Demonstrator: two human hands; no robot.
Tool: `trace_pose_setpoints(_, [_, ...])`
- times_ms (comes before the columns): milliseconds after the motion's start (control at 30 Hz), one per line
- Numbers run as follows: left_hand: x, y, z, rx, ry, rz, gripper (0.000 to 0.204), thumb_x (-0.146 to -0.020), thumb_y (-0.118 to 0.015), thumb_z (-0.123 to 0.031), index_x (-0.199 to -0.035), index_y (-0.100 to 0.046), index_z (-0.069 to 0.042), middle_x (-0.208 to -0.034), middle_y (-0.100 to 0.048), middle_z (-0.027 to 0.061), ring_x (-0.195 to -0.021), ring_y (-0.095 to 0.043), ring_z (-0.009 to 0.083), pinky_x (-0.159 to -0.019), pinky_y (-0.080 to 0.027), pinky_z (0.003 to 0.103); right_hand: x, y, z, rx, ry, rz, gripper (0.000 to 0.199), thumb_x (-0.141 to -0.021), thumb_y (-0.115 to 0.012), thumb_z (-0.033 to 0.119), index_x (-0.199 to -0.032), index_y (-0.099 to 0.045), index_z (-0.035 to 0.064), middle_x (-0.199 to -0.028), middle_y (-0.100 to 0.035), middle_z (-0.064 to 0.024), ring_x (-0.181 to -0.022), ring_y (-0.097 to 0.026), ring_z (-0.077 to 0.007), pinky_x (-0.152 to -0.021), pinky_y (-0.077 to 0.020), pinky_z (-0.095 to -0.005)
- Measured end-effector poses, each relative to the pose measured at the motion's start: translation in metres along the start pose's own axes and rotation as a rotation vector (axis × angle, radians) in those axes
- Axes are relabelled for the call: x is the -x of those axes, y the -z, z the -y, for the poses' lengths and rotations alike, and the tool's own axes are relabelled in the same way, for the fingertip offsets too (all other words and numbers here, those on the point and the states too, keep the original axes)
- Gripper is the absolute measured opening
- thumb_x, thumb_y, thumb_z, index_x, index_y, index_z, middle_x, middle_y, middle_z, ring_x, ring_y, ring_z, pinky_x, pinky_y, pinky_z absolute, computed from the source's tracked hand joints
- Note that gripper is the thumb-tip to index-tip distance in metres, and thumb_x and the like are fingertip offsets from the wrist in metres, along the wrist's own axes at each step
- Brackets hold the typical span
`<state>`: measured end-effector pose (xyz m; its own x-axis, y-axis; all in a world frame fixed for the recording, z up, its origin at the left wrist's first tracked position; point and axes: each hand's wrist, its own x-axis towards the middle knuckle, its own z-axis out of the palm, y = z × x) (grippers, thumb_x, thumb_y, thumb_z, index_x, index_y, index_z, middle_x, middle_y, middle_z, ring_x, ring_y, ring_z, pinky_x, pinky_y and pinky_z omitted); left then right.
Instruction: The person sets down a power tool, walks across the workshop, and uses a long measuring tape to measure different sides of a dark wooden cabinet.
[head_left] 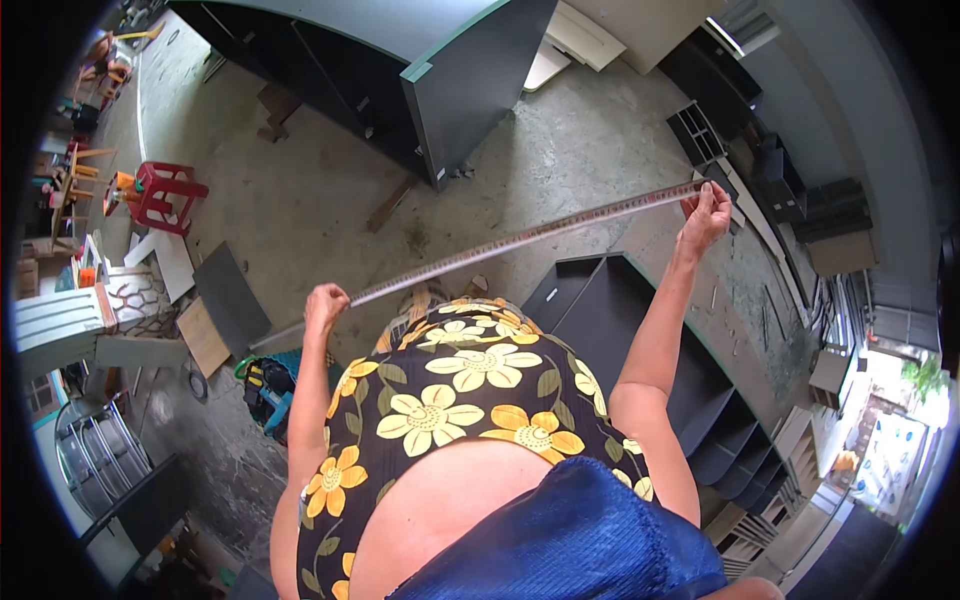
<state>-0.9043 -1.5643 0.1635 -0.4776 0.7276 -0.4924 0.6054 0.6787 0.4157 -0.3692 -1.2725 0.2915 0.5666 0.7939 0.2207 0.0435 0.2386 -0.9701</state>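
Both hands hold a long measuring strip (520, 238) stretched taut above the concrete floor (300, 200): the left hand (325, 305) clenches one end, the right hand (706, 215) pinches the other, over a dark shelf unit (610, 300).

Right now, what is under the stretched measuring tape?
Under the measuring tape lie bare concrete floor and a dark shelf unit's corner. The body hides whatever is lower.

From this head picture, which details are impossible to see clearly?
- Marks on the strip: too small, head view.
- Left hand fingers: curled away, grip hidden.
- Right hand fingertips: partly hidden behind the strip.
- Dark shelf unit: partly covered by the person's right arm.
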Motion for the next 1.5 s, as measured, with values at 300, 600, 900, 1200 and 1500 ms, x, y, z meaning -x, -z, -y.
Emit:
trace_pose_setpoints(300, [-0.075, 0.079, -0.057, 0.422, -0.198, 0.013, 0.009, -0.075, -0.061, -0.01, -0.074, -0.057, -0.003, -0.069, -0.06, 0.0013, -0.069, -0.058, 0.0088, -0.065, -0.046, 0.023, -0.134, -0.135, -0.059, -0.044, -0.076, 0.089, 0.013, -0.084, -0.063, 0.012, -0.093, -0.057, 0.0058, -0.073, -0.059, -0.0015, -0.057, -0.057, -0.0086, -0.049, -0.0526, -0.0229])
trace_pose_setpoints(600, [-0.117, 0.127, -0.136, 0.485, -0.111, 0.024, 0.018, -0.08, -0.066, -0.018, -0.077, -0.06, -0.001, -0.063, -0.055, -0.0029, -0.059, -0.05, 0.004, -0.055, -0.04, 0.019, -0.229, -0.292, -0.101, 0.012, -0.097, 0.255, 0.011, -0.084, -0.064, 0.011, -0.091, -0.059, 0.0044, -0.071, -0.061, -0.0027, -0.056, -0.06, -0.01, -0.048, -0.0541, -0.0239])
trace_pose_setpoints(900, [-0.114, 0.122, -0.197, 0.476, 0.044, -0.036, 0.02, -0.082, -0.063, -0.019, -0.074, -0.059, -0.001, -0.058, -0.051, -0.0031, -0.054, -0.045, 0.0043, -0.051, -0.036, 0.021, -0.274, -0.419, -0.159, 0.015, -0.208, 0.478, 0.012, -0.084, -0.063, 0.01, -0.092, -0.059, 0.0034, -0.077, -0.062, -0.0036, -0.06, -0.061, -0.0123, -0.05, -0.0558, -0.0258])
trace_pose_setpoints(1200, [-0.108, 0.103, -0.287, 0.395, 0.169, -0.347, 0.027, -0.083, -0.065, -0.023, -0.071, -0.055, 0.0, -0.055, -0.045, 0.0, -0.053, -0.039, 0.0069, -0.05, -0.034, 0.025, -0.323, -0.498, -0.214, 0.254, -0.126, 0.619, 0.012, -0.084, -0.062, 0.01, -0.094, -0.06, 0.0045, -0.079, -0.062, -0.0027, -0.06, -0.06, -0.011, -0.048, -0.0511, -0.0236])
trace_pose_setpoints(1500, [-0.125, 0.1, -0.346, 0.318, 0.169, -0.521, 0.028, -0.081, -0.066, -0.023, -0.071, -0.055, 0.0, -0.057, -0.05, 0.0093, -0.049, -0.046, 0.0182, -0.051, -0.037, 0.03, -0.364, -0.527, -0.254, 0.364, -0.009, 0.633, 0.011, -0.081, -0.064, 0.012, -0.089, -0.065, 0.0055, -0.07, -0.062, -0.0009, -0.056, -0.057, -0.0077, -0.046, -0.0454, -0.0207])
